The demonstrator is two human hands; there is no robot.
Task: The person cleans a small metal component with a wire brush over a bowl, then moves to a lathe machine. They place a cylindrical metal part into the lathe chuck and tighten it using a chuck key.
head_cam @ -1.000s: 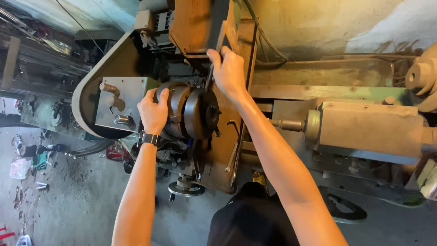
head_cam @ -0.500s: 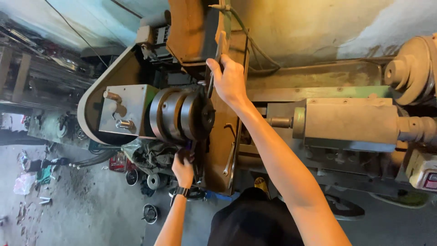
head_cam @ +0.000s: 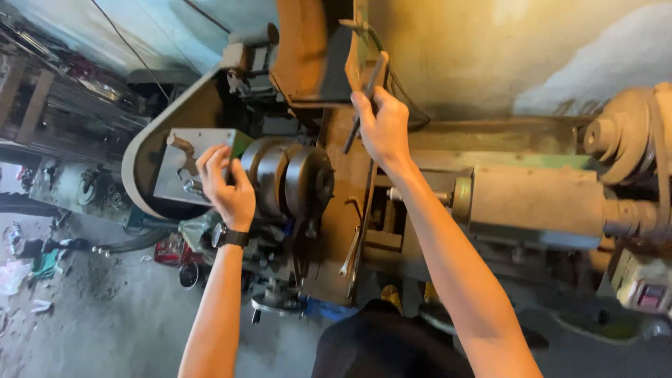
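Now left hand (head_cam: pixel 225 183) up on chuck (head_cam: pixel 287 179), right hand (head_cam: pixel 381 126) higher, around rod (head_cam: pixel 367 98).

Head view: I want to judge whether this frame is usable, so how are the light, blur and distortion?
Head view: warm yellow light washes the wall; wide-angle bending curves the lathe edges; the left hand on the chuck and the right hand around a dark rod look slightly soft; the floor lies dim.
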